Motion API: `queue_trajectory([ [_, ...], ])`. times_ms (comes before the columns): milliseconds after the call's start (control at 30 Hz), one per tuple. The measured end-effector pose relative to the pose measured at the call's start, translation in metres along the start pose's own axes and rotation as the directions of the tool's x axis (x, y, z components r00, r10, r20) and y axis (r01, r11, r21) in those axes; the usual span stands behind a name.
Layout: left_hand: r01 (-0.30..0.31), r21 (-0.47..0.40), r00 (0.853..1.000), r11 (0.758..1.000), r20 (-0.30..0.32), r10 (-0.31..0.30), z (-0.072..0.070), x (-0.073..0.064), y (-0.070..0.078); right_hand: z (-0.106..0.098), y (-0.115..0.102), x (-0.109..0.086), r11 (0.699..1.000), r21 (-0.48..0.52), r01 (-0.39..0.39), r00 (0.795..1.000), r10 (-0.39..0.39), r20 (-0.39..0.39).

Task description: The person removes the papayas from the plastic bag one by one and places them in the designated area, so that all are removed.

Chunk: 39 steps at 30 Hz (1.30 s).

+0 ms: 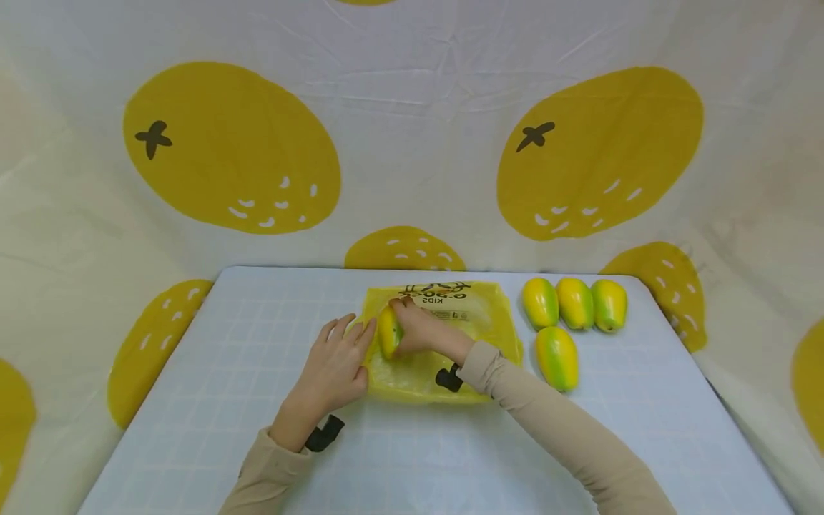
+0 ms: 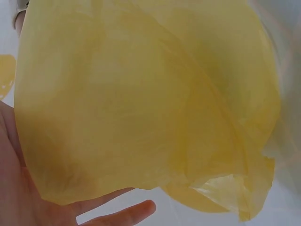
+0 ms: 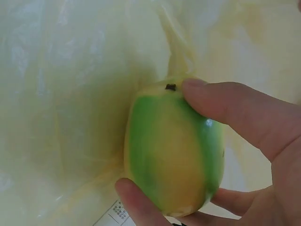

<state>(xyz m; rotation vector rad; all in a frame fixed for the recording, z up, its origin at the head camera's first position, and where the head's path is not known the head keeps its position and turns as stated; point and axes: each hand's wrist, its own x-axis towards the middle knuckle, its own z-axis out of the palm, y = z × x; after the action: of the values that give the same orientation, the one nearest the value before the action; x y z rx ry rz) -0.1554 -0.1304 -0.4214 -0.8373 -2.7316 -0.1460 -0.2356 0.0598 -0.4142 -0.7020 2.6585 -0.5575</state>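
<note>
My right hand (image 1: 421,330) grips a yellow-and-green papaya (image 3: 169,150) over the left side of a yellow plastic bag (image 1: 444,372). In the right wrist view, the thumb lies near its dark stem spot and the fingers curl round the other end. My left hand (image 1: 335,361) is at the bag's left edge with its fingers extended and spread. The bag's thin film (image 2: 117,94) fills most of the left wrist view and hides part of that hand, with straight fingers (image 2: 127,214) showing below its edge.
Several more papayas (image 1: 575,303) sit right of the bag, most of them in a row at the back, with one papaya (image 1: 557,359) nearer the front. All this stands on a pale checked table (image 1: 193,429). A cloth with yellow fruit prints (image 1: 412,143) hangs behind it.
</note>
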Motion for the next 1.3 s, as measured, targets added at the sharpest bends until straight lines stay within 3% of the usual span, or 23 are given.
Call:
queue_trajectory([
  [267,-0.010,0.015,1.000,1.000,-0.015,0.010,0.000,0.001,0.001,-0.018,0.000,-0.013,0.998,0.070,-0.005,1.000,0.003,0.028],
  [600,-0.006,0.011,1.000,1.000,-0.009,0.006,-0.001,0.000,0.001,-0.045,-0.004,-0.049,0.985,0.170,0.037,0.999,-0.031,-0.038],
  [933,0.008,0.002,1.000,1.000,0.006,-0.008,-0.002,0.000,-0.001,-0.051,0.001,-0.084,0.963,0.252,0.094,0.994,-0.077,-0.078],
  [1133,0.009,-0.004,1.000,1.000,-0.002,-0.009,-0.002,-0.001,-0.001,-0.055,0.009,-0.106,0.918,0.385,0.097,0.993,-0.063,-0.100],
  [1300,0.008,-0.004,1.000,1.000,0.001,-0.008,-0.002,-0.001,-0.002,-0.056,0.017,-0.123,0.853,0.513,0.095,0.994,-0.050,-0.101],
])
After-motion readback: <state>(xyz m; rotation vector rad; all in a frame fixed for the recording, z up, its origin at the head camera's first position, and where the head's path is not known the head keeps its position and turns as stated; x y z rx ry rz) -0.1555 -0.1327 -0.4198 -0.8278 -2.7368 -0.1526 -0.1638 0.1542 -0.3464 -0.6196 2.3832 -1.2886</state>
